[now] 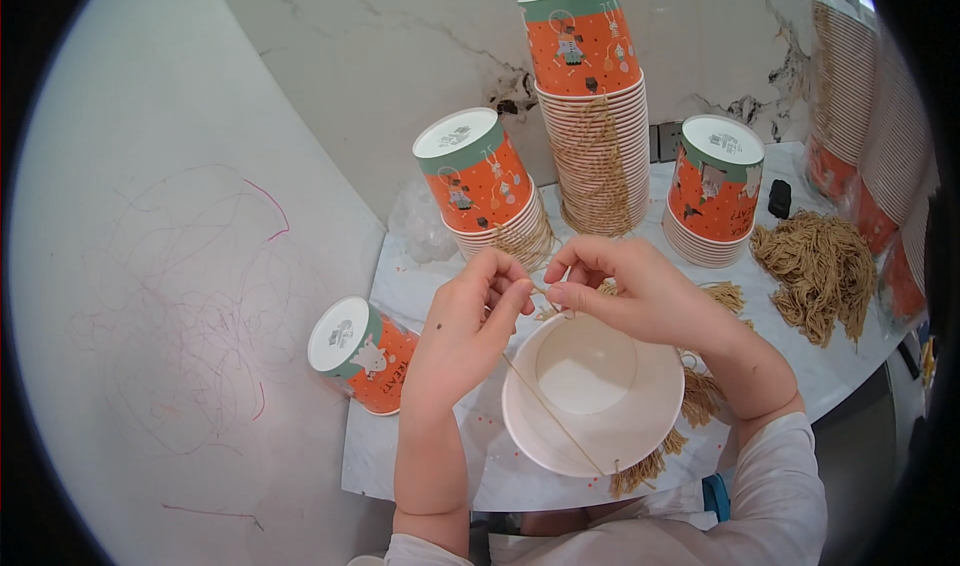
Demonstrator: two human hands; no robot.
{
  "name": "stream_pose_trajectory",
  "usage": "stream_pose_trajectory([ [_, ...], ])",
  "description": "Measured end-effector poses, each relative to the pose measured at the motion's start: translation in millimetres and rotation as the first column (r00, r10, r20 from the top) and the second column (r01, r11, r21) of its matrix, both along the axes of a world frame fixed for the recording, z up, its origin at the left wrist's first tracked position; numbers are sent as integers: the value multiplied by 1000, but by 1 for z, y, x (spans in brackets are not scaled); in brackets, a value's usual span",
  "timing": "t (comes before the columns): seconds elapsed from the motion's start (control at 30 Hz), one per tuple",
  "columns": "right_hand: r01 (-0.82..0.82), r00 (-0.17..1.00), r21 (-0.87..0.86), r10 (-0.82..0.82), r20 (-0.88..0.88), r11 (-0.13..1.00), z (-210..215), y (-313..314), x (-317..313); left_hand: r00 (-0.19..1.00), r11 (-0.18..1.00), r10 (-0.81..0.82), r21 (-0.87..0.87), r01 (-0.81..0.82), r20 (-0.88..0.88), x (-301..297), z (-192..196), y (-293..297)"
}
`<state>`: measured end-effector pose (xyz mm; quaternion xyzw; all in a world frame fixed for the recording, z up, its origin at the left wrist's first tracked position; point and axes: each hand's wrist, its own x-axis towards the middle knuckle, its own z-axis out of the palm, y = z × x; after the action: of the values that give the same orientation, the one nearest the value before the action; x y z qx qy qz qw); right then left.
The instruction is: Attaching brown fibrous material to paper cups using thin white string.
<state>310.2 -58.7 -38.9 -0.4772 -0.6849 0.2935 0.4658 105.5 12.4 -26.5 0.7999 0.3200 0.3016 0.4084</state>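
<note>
White paper cup (590, 391) under both hands (560, 301) on marble table (420, 286), scribbled wall (190, 296) beside.

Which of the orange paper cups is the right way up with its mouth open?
The white-lined orange paper cup directly under both hands, at the table's near edge. Every other orange cup stands or lies bottom-up, mostly in stacks.

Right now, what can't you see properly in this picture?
Head view only:
- The string's near end at the cup rim: too thin to tell whether it is tied.
- The fingertip grip of left hand and right hand: fingers cover it.
- Cup stacks at right: cut off by the edge.
- Small black thing: too small.
</note>
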Motion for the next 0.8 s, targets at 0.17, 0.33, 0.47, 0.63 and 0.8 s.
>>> stream_pose_trajectory([
  [0.17, -49, 999, -65, 48, -18, 997, 0, 2, 1, 998, 993, -15, -114, 21, 55, 0, 5, -5],
  [0.33, -148, 986, -124, 135, -102, 981, -5, 7, 2, 998, 990, -9, -142, 19, 66, 3, 8, -9],
  [0.47, -228, 946, -217, 162, -282, 949, -11, 12, 2, 996, 990, -33, -136, 44, 80, 3, 7, -9],
  [0.63, -318, 898, -241, 210, -387, 917, -9, 12, -1, 980, 966, -52, -239, 99, 194, -4, 11, -8],
  [0.8, -446, 879, -306, 346, -329, 841, -8, 15, 8, 973, 947, -31, -306, 102, 227, -14, 15, -3],
])
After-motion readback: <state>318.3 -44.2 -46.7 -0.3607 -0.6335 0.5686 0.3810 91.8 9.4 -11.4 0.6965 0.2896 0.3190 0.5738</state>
